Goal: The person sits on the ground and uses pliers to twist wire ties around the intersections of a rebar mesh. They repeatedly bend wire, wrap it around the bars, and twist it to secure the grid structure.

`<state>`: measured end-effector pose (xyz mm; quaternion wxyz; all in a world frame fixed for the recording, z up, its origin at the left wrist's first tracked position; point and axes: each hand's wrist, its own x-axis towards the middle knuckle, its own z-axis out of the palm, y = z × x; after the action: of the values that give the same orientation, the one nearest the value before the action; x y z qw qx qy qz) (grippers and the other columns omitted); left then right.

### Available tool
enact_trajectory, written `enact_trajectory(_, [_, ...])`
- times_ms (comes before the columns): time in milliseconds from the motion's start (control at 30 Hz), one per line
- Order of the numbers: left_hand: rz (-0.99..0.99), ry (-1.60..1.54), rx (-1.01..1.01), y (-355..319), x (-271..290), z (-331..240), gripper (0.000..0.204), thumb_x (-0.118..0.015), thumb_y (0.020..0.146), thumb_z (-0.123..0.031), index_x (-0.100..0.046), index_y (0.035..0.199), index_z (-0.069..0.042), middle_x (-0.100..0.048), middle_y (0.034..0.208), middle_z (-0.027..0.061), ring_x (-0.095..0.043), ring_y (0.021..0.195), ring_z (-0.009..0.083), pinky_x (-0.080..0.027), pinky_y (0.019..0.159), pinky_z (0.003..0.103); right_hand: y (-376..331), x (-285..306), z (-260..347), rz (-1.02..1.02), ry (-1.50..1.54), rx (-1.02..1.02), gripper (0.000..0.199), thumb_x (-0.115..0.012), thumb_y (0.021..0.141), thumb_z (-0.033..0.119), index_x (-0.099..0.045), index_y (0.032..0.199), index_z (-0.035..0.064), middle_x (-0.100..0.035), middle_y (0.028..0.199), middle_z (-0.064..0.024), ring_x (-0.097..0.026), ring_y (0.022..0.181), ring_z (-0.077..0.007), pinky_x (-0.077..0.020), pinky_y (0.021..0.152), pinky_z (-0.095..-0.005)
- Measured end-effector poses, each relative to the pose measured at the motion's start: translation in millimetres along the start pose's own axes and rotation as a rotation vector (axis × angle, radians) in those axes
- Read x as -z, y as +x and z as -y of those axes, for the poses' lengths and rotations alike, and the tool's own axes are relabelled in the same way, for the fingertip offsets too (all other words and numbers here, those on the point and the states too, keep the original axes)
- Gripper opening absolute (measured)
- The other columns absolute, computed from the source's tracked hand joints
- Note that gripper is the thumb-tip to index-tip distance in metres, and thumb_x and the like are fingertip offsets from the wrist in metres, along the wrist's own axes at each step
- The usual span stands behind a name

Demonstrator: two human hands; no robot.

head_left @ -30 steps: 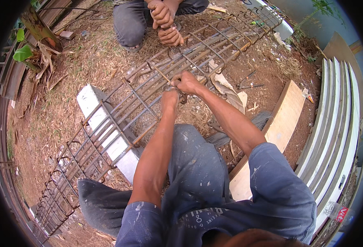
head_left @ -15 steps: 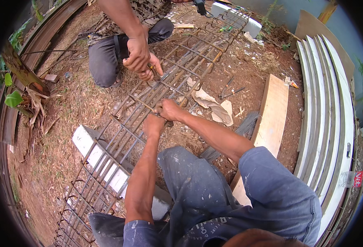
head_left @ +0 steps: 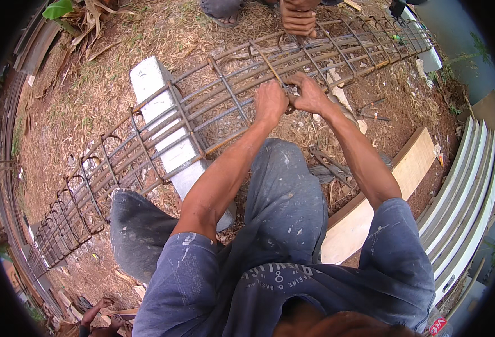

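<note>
A long rebar cage (head_left: 223, 84) of rusty lengthwise bars and square stirrups runs from lower left to upper right in front of me. My left hand (head_left: 271, 103) is closed in a fist at the near side of the cage, by the corner of a stirrup. Just beside it, my right hand (head_left: 309, 95) is bent round the same corner, its thumb and forefinger curled at the bar. Whether a thin wire lies between my fingers is too small to tell. Across the cage, a co-worker's hands (head_left: 299, 17) are clasped together over the bars; what they hold is mostly hidden.
A white block (head_left: 146, 78) props the cage at left, another (head_left: 430, 56) at its far right end. Pincers (head_left: 332, 165) lie on the ground by my right forearm. A wooden plank (head_left: 351, 230) and stacked curved white boards (head_left: 461, 191) stand to the right.
The view has turned, so the cage lies flatter across it and more of its left end shows. My hands, pressed together before, are slightly apart, still at the cage's near side.
</note>
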<state>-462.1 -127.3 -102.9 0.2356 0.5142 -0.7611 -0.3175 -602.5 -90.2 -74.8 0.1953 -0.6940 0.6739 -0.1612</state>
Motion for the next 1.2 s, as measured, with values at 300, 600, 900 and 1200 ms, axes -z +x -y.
enact_trajectory(300, [-0.062, 0.033, -0.309, 14.5, 24.7, 3.4, 0.015, -0.066, 0.066, -0.007, -0.069, 0.075, 0.005, -0.066, 0.078, 0.0264, -0.067, 0.076, 0.041, -0.055, 0.067, 0.046, 8.0, 1.4, 29.5, -0.039, -0.379, 0.002, 0.026, -0.058, 0.082, 0.011, -0.063, 0.105, 0.0027, -0.061, 0.103, -0.0217, -0.064, 0.082, -0.0427, -0.0527, 0.072, -0.05])
enact_trajectory(600, [-0.22, -0.14, -0.047, -5.4, 17.7, 30.5, 0.023, -0.063, 0.078, -0.015, -0.072, 0.096, -0.003, -0.066, 0.083, 0.0249, -0.064, 0.083, 0.0419, -0.051, 0.077, 0.049, 25.4, 1.0, 38.7, 0.092, -0.694, 0.137, 0.016, -0.055, 0.08, 0.012, -0.06, 0.088, -0.001, -0.065, 0.08, -0.0258, -0.067, 0.067, -0.0402, -0.0537, 0.059, -0.0468])
enact_trajectory(900, [0.11, 0.043, -0.055, 5.7, 11.6, 20.8, 0.018, -0.064, 0.07, -0.01, -0.071, 0.084, 0.0, -0.068, 0.085, 0.0224, -0.067, 0.08, 0.0392, -0.054, 0.07, 0.046, 37.1, 11.8, 28.4, 0.114, 0.055, -0.574, 0.022, -0.057, 0.073, 0.015, -0.069, 0.071, -0.0042, -0.066, 0.064, -0.0213, -0.069, 0.065, -0.0306, -0.0555, 0.068, -0.0393])
enact_trajectory(1200, [0.084, 0.037, -0.029, 6.3, 10.6, 18.9, 0.018, -0.067, 0.072, -0.016, -0.071, 0.081, -0.002, -0.069, 0.083, 0.0203, -0.069, 0.079, 0.0354, -0.053, 0.068, 0.045, 51.7, 20.0, 51.4, 0.227, -0.552, -0.22, 0.027, -0.059, 0.071, 0.019, -0.068, 0.074, -0.0067, -0.067, 0.074, -0.0237, -0.068, 0.068, -0.0368, -0.0547, 0.068, -0.0416])
